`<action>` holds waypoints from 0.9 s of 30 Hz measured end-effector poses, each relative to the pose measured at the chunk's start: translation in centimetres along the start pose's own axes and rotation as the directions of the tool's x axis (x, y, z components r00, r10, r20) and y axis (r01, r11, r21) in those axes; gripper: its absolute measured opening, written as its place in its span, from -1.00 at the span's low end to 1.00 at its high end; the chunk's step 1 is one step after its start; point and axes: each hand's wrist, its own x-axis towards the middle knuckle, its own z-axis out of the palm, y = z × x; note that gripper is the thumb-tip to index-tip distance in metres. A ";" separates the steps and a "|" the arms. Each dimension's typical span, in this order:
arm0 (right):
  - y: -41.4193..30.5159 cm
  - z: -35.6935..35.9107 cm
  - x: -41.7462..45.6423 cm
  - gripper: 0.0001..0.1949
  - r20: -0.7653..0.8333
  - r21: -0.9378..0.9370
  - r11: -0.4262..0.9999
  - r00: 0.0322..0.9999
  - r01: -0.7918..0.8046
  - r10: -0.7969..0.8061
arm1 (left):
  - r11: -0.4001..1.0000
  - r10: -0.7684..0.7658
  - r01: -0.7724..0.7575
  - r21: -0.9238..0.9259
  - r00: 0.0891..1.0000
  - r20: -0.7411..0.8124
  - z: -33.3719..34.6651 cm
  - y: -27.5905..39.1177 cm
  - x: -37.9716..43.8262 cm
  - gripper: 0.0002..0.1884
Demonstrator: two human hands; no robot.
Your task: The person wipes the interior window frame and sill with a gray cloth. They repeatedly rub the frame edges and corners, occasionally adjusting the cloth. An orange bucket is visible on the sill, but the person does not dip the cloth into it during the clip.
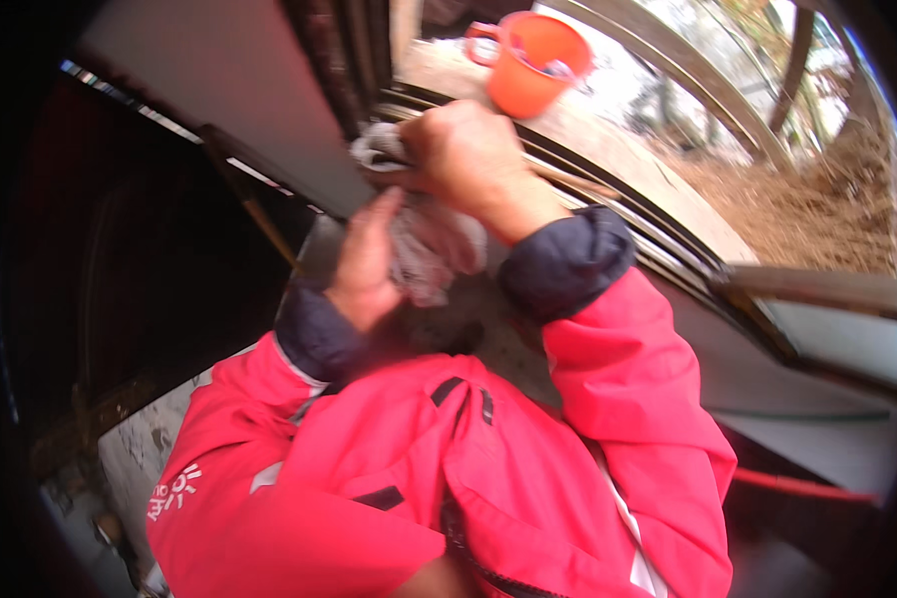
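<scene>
A crumpled, greyish cloth (418,273) hangs between my two hands in front of the window frame. My right hand (467,153) is closed around its upper part, knuckles upward, close to the window track (568,183). Lower down, my left hand (370,258) grips the hanging part, with its thumb pointing up and its fingers partly hidden by the fabric. Just beyond my right hand, an orange plastic mug (534,67) stands on the window ledge (643,157), with small items inside that are too blurred to name.
Dark vertical frame edges (347,60) rise beside the cloth, next to a pale panel (209,82). A wooden bar (815,288) crosses at right. Outside lies dry brown plant litter (807,202). A pale, stained surface (131,441) shows at lower left.
</scene>
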 end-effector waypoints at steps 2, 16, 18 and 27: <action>0.0 0.8 -1.5 -0.87 -0.237 0.198 0.979 0.971 0.045 0.003 | 0.965 0.256 -0.222 0.140 0.911 -0.322 3.0 -0.6 -0.8 -0.72; 4.8 -4.2 -23.3 -0.74 -0.317 0.588 0.739 0.748 -0.328 0.583 | 0.929 -0.344 0.320 0.187 0.932 0.111 8.5 -10.0 2.9 -0.71; 4.3 -5.5 -25.5 -0.73 -0.277 0.601 0.702 0.725 -0.381 0.630 | 0.927 -0.348 0.321 0.194 0.930 0.122 10.2 -10.9 3.4 -0.70; 4.4 -4.8 -32.4 -0.69 -0.122 0.696 0.533 0.651 -0.482 0.749 | 0.851 -0.342 0.262 0.455 0.934 0.101 9.5 -13.2 5.0 -0.70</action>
